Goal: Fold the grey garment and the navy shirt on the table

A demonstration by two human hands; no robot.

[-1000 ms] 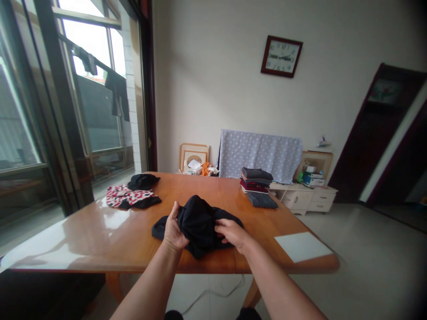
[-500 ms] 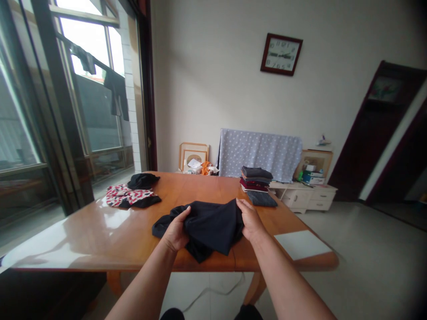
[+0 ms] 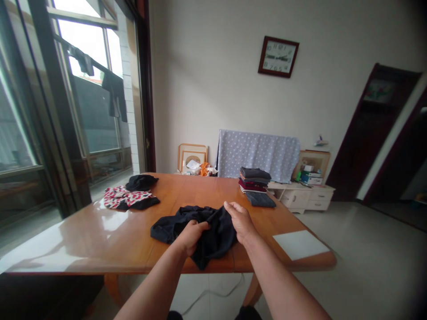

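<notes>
A dark navy garment (image 3: 218, 235) lies bunched at the near edge of the wooden table (image 3: 187, 189), its exact kind hidden by the folds. Closed on the cloth near its middle is my left hand (image 3: 193, 235), thumb on top. My right hand (image 3: 240, 222) pinches the garment's upper right part between thumb and fingers. One loose part of the cloth spreads to the left, and a corner hangs toward the table's front edge.
On the table's left lie a red-and-white patterned garment (image 3: 125, 198) and a black garment (image 3: 142, 181). A stack of folded clothes (image 3: 255, 180) stands at the back right, beside a folded dark garment (image 3: 260, 199). A white sheet (image 3: 300, 244) lies at the right edge.
My left hand has moved right, onto the middle of the garment. My right hand has shifted slightly left. The cloth stretched between them has dropped and crumpled.
</notes>
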